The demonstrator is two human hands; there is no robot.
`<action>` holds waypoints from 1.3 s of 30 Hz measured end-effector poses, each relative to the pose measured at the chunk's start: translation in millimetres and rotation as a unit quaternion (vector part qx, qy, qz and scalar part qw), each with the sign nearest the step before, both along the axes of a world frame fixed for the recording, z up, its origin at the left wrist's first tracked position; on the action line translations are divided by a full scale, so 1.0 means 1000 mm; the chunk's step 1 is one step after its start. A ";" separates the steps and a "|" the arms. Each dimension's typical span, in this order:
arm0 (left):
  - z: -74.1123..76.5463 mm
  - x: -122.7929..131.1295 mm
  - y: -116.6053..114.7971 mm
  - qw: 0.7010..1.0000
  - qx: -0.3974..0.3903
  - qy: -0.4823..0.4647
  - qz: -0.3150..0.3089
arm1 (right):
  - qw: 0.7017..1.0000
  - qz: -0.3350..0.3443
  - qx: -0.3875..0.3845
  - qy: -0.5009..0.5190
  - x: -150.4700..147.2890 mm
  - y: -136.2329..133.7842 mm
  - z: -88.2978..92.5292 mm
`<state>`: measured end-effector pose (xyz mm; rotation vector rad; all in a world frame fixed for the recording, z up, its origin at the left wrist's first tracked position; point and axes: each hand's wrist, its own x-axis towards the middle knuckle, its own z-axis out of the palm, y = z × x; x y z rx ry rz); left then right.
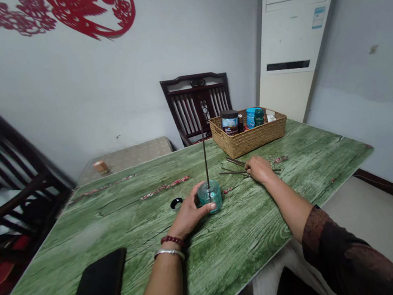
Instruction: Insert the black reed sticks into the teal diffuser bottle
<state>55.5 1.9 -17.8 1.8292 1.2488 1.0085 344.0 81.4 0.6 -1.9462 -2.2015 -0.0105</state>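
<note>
My left hand (192, 208) is wrapped round a teal glass diffuser bottle (214, 195) that stands on the table. One dark reed stick (205, 156) rises nearly upright from the bottle's mouth. Just left of that hand lies a small black ring-shaped cap (176, 203). Farther right, several more dark reed sticks (233, 172) lie loosely crossed on the tabletop. My right hand (258, 169) is down on them with its fingers closed at the sticks; how many it grips is hidden.
A wicker basket (252, 142) holding jars and bottles stands at the back right of the green table (150, 238). A black flat object (95, 291), perhaps a phone, lies front left. Dark wooden chairs (195, 88) stand behind and to the left.
</note>
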 end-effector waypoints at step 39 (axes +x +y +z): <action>0.000 0.001 -0.002 0.999 0.003 -0.031 -0.017 | 0.777 0.214 0.195 0.558 -0.102 -0.054 0.057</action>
